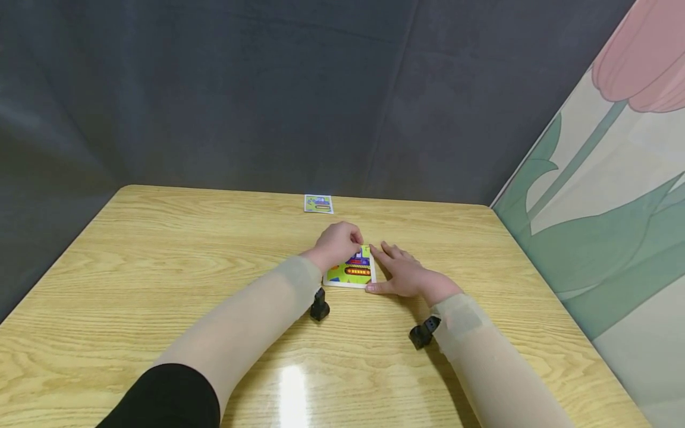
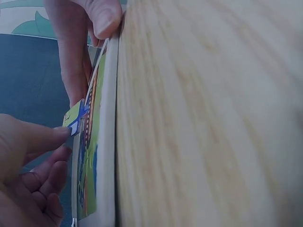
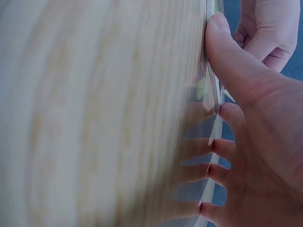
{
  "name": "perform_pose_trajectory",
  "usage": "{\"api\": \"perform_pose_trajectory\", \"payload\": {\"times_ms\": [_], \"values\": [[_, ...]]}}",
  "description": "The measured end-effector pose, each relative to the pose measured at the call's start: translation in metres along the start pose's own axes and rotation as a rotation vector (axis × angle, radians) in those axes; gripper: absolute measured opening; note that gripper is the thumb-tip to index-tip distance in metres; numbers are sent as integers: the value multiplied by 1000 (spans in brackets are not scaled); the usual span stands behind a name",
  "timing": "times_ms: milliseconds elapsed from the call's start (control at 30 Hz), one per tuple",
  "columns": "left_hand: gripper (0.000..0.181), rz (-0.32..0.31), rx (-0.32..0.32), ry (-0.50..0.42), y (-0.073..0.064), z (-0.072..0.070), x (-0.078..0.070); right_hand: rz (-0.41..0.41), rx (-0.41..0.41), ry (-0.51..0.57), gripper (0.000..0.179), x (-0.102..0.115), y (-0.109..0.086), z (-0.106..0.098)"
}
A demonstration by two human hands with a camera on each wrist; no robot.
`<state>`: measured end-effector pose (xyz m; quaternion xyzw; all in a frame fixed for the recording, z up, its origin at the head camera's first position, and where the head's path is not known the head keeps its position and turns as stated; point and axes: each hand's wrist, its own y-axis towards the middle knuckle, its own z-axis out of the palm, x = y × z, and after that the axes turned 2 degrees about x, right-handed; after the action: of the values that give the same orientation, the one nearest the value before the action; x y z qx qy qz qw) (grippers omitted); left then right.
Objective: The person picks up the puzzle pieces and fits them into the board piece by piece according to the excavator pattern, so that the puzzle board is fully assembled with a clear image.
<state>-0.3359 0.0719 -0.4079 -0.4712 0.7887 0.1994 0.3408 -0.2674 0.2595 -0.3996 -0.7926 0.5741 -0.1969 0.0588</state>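
A square picture puzzle (image 1: 350, 274) with a white frame lies on the table, showing a purple and orange tracked vehicle on lime green. My left hand (image 1: 336, 242) reaches over its upper part. Between thumb and fingertips it pinches a small puzzle piece (image 2: 72, 115), green with blue, which stands tilted above the picture in the left wrist view. My right hand (image 1: 402, 273) steadies the frame's right side with spread fingers. Its thumb (image 3: 220, 33) rests at the near corner, while the other fingertips reach along the table by the far right corner.
A small picture card (image 1: 319, 204) with a similar vehicle lies near the back edge of the wooden table (image 1: 187, 249). Behind it hangs a dark curtain (image 1: 257, 101). A wall with a tulip print (image 1: 605, 238) rises along the right side.
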Motion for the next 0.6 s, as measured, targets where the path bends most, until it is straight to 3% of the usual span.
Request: {"api": "perform_pose_trajectory", "payload": {"times_ms": [267, 600], "values": [[4, -18, 30, 118, 2, 1, 0, -9, -4, 6, 99, 0, -1, 1], [4, 80, 67, 247, -5, 3, -7, -16, -6, 16, 98, 0, -1, 0]]}}
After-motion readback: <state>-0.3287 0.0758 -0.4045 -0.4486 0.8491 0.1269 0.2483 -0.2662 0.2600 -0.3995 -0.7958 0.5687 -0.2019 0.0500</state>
